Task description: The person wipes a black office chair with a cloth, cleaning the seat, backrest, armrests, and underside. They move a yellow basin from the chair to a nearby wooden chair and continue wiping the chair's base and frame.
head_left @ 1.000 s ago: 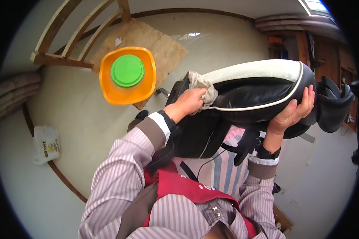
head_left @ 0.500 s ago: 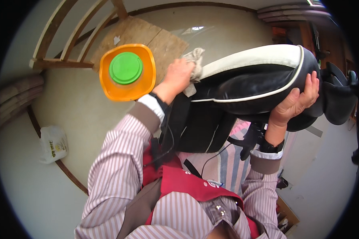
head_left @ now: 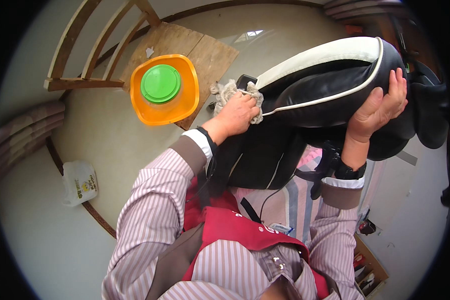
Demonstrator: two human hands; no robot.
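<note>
A grey-beige rag (head_left: 227, 92) is bunched under my left hand (head_left: 239, 112), whose fingers press it against the left end of a padded seat. The seat (head_left: 320, 100) is black and glossy, with a white panel on its far side and white piping along the edge. My right hand (head_left: 377, 110) lies against the seat's rounded right end, fingers stretched out and thumb apart. Below the padding hangs a black fabric part (head_left: 257, 160) of the seat, with pale seams. Black straps and a thin cord run near my lap.
An orange basin (head_left: 191, 102) with a green-lidded round container (head_left: 160, 84) stands on a wooden chair (head_left: 212, 52) at the far left. A white plastic bag (head_left: 80, 182) rests by the left wall. Dark rounded furniture (head_left: 430, 115) is at the right. Striped fabric (head_left: 300, 210) lies beneath the seat.
My left hand has moved nearer to me with the rag, which is now more bunched at the seat's left end. The right hand stays against the right end. The whole view has shifted slightly.
</note>
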